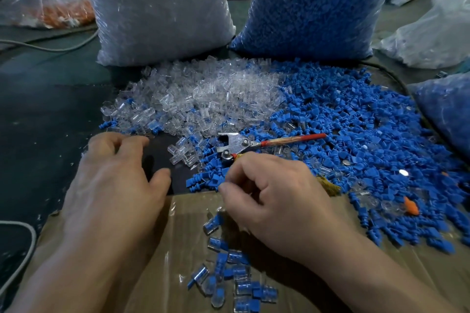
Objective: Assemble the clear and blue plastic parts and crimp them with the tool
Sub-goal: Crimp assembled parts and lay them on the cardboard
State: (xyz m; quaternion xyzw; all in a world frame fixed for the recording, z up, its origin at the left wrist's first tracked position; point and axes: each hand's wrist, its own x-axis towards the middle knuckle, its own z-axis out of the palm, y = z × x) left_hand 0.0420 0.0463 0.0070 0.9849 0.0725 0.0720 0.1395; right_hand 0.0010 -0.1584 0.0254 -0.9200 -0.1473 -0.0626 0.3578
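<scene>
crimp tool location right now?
Head view, centre: the crimp tool lies where the clear parts pile meets the blue parts pile, just beyond the right hand, its red handle pointing right.

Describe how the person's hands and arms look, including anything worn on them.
The left hand and the right hand are bare: no gloves, rings or watch show. The left forearm and right forearm are also uncovered, with no sleeve in view down to the picture's lower edge.
</scene>
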